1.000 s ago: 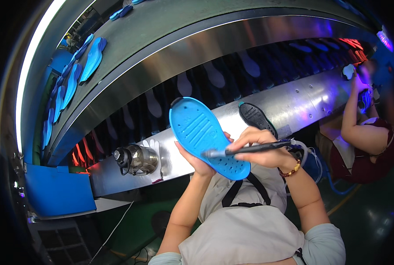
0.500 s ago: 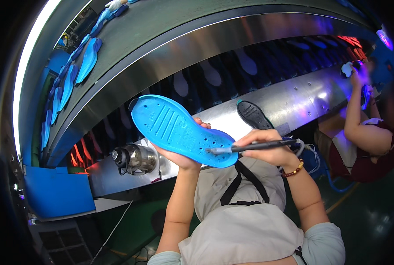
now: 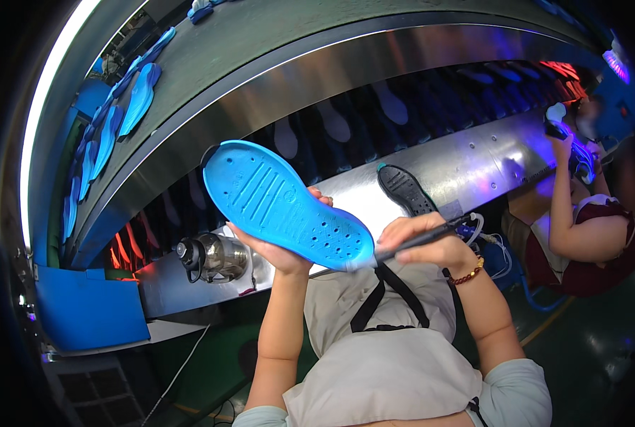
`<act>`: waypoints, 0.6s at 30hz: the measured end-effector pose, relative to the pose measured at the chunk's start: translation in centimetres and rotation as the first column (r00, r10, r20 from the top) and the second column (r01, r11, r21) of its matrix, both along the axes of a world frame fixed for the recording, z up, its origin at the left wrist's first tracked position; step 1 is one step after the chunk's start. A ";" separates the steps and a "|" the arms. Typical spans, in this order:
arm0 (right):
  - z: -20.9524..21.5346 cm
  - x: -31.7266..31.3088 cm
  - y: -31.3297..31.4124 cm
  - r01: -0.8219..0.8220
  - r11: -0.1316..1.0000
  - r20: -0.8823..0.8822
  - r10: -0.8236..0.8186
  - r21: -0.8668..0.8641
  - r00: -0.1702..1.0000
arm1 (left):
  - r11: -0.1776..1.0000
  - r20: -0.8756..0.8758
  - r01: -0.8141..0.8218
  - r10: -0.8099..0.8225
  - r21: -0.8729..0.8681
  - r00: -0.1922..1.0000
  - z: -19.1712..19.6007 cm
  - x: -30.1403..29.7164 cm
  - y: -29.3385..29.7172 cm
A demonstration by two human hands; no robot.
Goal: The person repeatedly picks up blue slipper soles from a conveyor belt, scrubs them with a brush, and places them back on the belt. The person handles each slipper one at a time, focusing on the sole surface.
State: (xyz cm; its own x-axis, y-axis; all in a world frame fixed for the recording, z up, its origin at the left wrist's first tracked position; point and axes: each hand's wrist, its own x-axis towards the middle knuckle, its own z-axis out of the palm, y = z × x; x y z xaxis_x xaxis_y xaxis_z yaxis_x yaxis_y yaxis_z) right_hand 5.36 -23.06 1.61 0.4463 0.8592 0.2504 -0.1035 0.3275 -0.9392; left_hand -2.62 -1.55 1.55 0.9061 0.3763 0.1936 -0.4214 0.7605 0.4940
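My left hand (image 3: 278,250) supports a blue shoe sole (image 3: 271,191) from beneath, its fingertips curling over the far edge. Ridges mark the sole's wide left part, and small holes dot its narrower right end. In my right hand (image 3: 431,242) is a brush (image 3: 431,236) with a dark handle, pinched between fingers and thumb. The brush's pale bristles (image 3: 362,263) touch the sole's lower right rim and look smeared by motion. Just beyond my right hand, a black sole (image 3: 406,189) lies on the metal ledge.
A clear bottle with a black lid (image 3: 214,257) stands on the metal ledge (image 3: 474,167) at left. Beyond, a conveyor belt (image 3: 275,35) carries blue soles (image 3: 141,99). More soles hang below it in a dark rack. At right sits another person (image 3: 581,228), handling a lit sole.
The brush has moved from the sole's holed face down to its lower right rim. My left hand and the sole have shifted slightly left. The other person's hands have moved.
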 end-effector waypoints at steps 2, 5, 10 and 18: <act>-0.2 -0.6 0.3 0.110 0.988 -0.113 -0.122 -0.108 0.986 | 0.993 -0.121 -0.021 0.007 -0.116 0.993 1.3 -0.1 -1.1; 0.2 -2.9 1.9 0.184 0.983 -0.458 -0.161 0.005 0.874 | 0.993 -0.081 0.006 -0.016 -0.117 0.997 1.1 -0.8 -4.5; 3.0 -2.0 0.2 0.022 0.966 0.179 0.026 -0.259 0.984 | 0.963 -0.160 0.267 -0.258 0.037 0.953 -3.8 -1.8 -0.4; 4.4 -0.4 0.4 -0.121 0.978 0.518 0.192 -0.168 0.834 | 0.799 -0.448 0.595 -0.502 0.088 0.740 0.0 -1.2 0.1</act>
